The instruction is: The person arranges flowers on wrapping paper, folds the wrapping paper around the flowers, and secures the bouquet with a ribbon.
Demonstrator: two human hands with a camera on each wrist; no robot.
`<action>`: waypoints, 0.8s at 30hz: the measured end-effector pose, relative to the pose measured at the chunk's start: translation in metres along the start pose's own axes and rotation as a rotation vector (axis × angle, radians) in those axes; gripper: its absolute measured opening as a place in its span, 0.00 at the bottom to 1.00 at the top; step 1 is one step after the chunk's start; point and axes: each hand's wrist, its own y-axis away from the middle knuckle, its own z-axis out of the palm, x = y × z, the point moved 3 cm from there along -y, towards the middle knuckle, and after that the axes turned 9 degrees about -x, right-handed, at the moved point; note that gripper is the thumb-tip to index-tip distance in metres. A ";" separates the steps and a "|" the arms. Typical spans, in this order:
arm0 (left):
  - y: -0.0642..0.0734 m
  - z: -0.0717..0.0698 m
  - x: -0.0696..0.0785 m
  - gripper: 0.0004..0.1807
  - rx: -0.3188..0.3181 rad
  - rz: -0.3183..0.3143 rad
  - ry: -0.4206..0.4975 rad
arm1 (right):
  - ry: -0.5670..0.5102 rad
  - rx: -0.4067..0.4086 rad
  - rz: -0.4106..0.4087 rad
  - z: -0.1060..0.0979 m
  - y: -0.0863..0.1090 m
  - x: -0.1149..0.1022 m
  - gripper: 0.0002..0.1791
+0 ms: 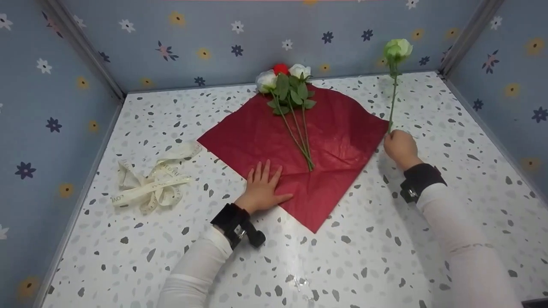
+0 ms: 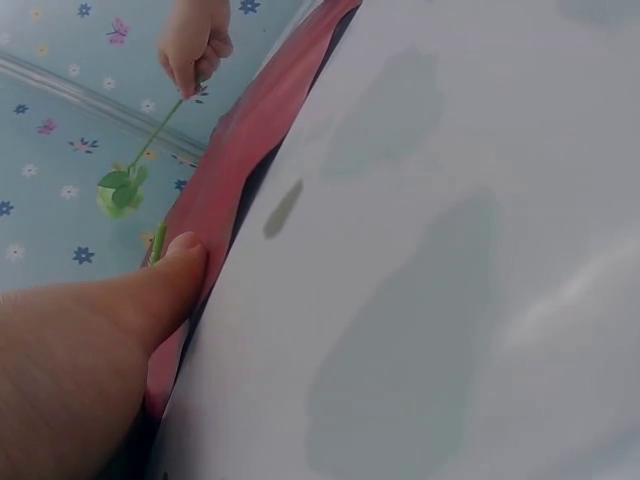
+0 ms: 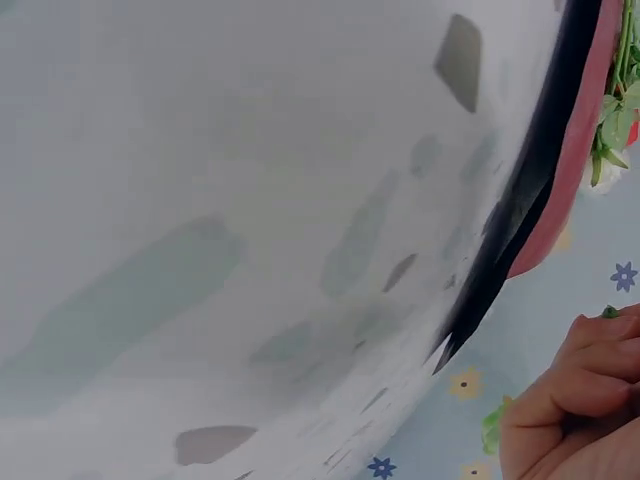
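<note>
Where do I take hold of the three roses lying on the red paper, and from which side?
Probably best to pinch the three roses by their bare lower stems, where these converge over the red paper, coming down from the near side: the stems point that way, while blooms and leaves lie at the far end.

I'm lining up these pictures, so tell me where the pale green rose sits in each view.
Head: upper right, the pale green rose above the right hand gripping it.
Left wrist: upper left, its bloom below and left of that hand.
Right wrist: lower right, partly hidden by the hand.
Shared landmark: the red paper.
</note>
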 end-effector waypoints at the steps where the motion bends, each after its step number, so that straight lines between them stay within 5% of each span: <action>1: 0.000 0.000 0.000 0.49 -0.001 0.001 0.004 | 0.001 0.002 -0.003 0.000 -0.001 -0.004 0.19; 14: 0.001 -0.001 0.000 0.49 -0.010 -0.004 -0.003 | -0.049 0.108 -0.114 0.018 -0.011 -0.082 0.18; 24: 0.003 -0.001 0.001 0.48 -0.002 0.005 0.001 | -0.052 0.050 -0.163 0.040 -0.008 -0.119 0.17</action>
